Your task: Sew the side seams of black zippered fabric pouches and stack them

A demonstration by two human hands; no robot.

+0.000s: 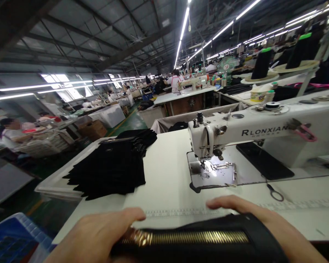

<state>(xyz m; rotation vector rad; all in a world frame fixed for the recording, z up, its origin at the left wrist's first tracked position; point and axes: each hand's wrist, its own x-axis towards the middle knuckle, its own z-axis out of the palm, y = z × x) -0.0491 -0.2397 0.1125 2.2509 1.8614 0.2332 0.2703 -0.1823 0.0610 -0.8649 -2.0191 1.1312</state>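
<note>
Low in front of me is a black zippered fabric piece (203, 252), with a gold metal zipper running along it. My left hand (95, 233) grips its left end, thumb lying along the upper edge near the zipper's end. At the other end my right hand (263, 219) holds the piece, its thumb stretched out above the top edge and the other fingers hidden behind the fabric. Beyond the hands stands a white sewing machine (274, 120), its needle area (204, 164) over a metal plate. A stack of black fabric pieces (112, 164) lies at the left.
A measuring tape strip (178, 212) runs along the white table (164, 175). Small scissors (275, 193) and a black phone-like slab (263, 160) lie by the machine. Pink-handled snips (307, 133) hang on its arm. A blue crate (19, 233) stands lower left; co-workers sit farther off.
</note>
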